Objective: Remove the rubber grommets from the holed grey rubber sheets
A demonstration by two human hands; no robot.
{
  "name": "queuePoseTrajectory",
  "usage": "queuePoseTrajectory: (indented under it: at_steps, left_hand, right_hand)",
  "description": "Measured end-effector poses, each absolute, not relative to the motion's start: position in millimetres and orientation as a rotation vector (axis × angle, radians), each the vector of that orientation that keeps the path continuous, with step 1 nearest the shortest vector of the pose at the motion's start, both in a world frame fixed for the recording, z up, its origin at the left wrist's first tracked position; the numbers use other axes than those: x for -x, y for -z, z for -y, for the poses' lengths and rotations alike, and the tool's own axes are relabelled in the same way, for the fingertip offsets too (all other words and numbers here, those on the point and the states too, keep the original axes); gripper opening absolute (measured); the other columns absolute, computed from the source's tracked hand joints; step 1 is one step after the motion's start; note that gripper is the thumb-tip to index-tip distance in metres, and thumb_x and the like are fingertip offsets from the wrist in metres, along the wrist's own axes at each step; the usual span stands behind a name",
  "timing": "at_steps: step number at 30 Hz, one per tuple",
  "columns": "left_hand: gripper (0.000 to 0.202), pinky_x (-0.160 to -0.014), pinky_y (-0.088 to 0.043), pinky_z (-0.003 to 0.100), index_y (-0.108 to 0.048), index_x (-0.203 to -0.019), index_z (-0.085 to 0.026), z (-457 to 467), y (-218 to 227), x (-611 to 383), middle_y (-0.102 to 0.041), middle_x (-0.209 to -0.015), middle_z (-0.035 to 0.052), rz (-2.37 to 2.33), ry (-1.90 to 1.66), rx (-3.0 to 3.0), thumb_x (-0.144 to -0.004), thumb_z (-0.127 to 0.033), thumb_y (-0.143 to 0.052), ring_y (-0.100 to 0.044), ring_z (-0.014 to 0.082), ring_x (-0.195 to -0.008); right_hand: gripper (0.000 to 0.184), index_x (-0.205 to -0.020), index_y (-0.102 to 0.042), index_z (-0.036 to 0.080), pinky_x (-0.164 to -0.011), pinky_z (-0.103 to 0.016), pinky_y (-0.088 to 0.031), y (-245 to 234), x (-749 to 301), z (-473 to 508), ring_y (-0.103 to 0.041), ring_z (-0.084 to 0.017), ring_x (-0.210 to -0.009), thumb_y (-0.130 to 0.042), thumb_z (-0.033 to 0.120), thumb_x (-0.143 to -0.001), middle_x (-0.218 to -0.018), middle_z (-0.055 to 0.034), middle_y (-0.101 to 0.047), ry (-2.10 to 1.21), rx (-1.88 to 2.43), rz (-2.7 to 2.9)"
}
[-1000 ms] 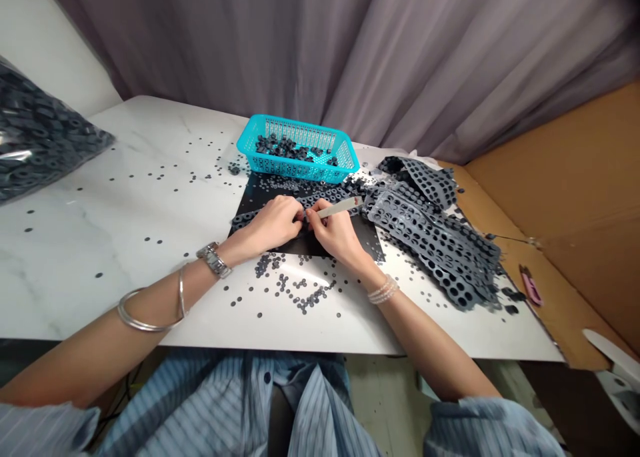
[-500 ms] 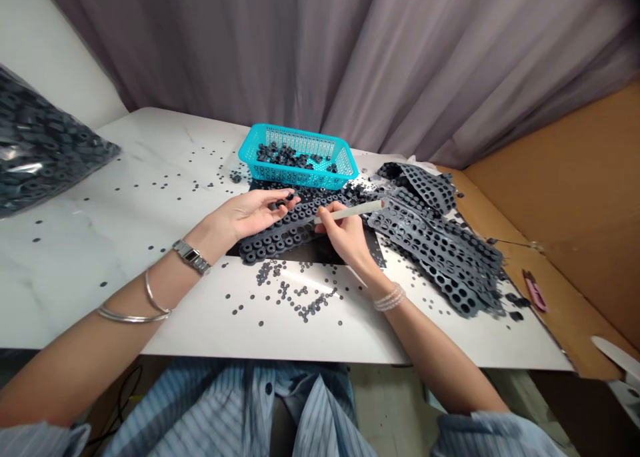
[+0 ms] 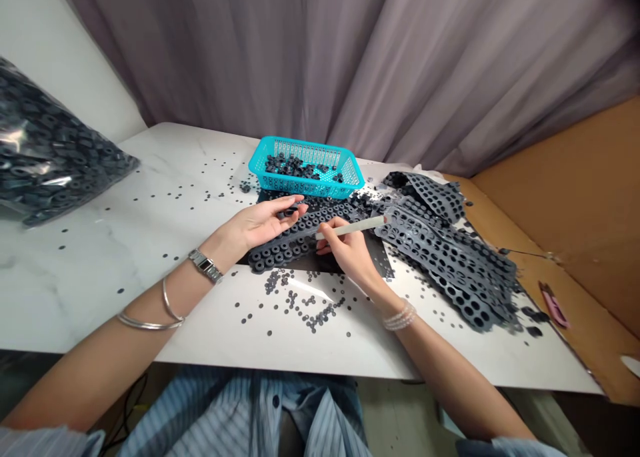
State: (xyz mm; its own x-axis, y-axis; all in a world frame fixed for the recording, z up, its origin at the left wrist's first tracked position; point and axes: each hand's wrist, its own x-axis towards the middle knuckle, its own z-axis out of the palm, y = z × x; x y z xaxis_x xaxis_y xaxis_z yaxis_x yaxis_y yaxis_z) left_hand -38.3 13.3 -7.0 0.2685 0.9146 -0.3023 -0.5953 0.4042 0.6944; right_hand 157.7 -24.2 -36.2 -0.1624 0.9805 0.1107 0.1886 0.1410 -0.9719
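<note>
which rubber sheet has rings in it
The strip on the black mat, next to the left hand: rings in place, unlike the holed sheets piled right.

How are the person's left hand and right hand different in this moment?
The left hand lies open with the palm up, while the right hand is closed around a pale flat stick. The left wrist wears a metal watch and bangles; the right wrist wears a beaded bracelet. Both hands are over a strip of dark rubber rings.
</note>
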Motion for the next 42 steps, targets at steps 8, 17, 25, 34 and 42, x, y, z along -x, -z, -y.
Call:
queuePoseTrajectory:
  at_steps: [8,17,25,34,42]
  left_hand:
    - [0.020,-0.049,-0.043,0.024,-0.072,-0.075,-0.011,-6.5,-2.3,35.6,-0.053,-0.063,0.0051,-0.936,-0.976,-0.925,-0.069,-0.006,-0.054,-0.047,0.0115,-0.055]
    - [0.028,-0.076,-0.040,0.033,-0.077,-0.098,-0.019,16.1,6.5,25.3,-0.070,-0.090,0.0081,-1.280,-0.543,-2.320,-0.077,-0.023,-0.059,-0.061,0.0227,-0.085]
    - [0.021,-0.070,-0.034,0.032,-0.074,-0.090,-0.017,16.9,8.6,22.5,-0.064,-0.087,0.0087,-1.352,-0.405,-2.446,-0.080,-0.022,-0.056,-0.058,0.0229,-0.082]
    - [0.014,-0.061,-0.030,0.030,-0.068,-0.067,-0.018,14.8,3.1,25.3,-0.058,-0.063,0.0019,-1.261,-0.427,-2.229,-0.076,-0.018,-0.058,-0.050,0.0157,-0.063]
    - [0.014,-0.055,-0.034,0.024,-0.074,-0.076,-0.020,-2.5,-17.6,52.7,-0.066,-0.075,0.0031,-1.234,-0.734,-1.528,-0.069,-0.031,-0.079,-0.049,0.0109,-0.062]
  right_hand:
    - [0.032,-0.076,-0.054,0.020,-0.058,-0.029,-0.054,35.9,-159.9,23.8,-0.062,-0.016,-0.060,-0.056,0.050,-0.089,-0.064,-0.0007,-0.061,-1.056,1.203,1.600]
    - [0.026,-0.070,-0.055,0.020,-0.059,-0.026,-0.043,28.6,-160.6,27.5,-0.059,-0.015,-0.060,-0.051,0.036,-0.091,-0.062,-0.0011,-0.063,-0.863,1.271,1.856]
    - [0.028,-0.067,-0.051,0.021,-0.061,-0.026,-0.038,27.6,-156.7,27.7,-0.053,-0.014,-0.060,-0.048,0.032,-0.093,-0.062,0.0003,-0.060,-0.743,1.240,1.962]
    - [0.024,-0.069,-0.047,0.022,-0.058,-0.028,-0.032,29.9,-154.6,29.0,-0.048,-0.014,-0.057,-0.045,0.025,-0.093,-0.064,-0.0001,-0.057,-0.621,1.208,2.071]
    - [0.030,-0.071,-0.052,0.021,-0.061,-0.027,-0.038,31.3,-158.2,27.0,-0.053,-0.014,-0.061,-0.048,0.038,-0.095,-0.064,0.0005,-0.060,-0.765,1.220,1.887]
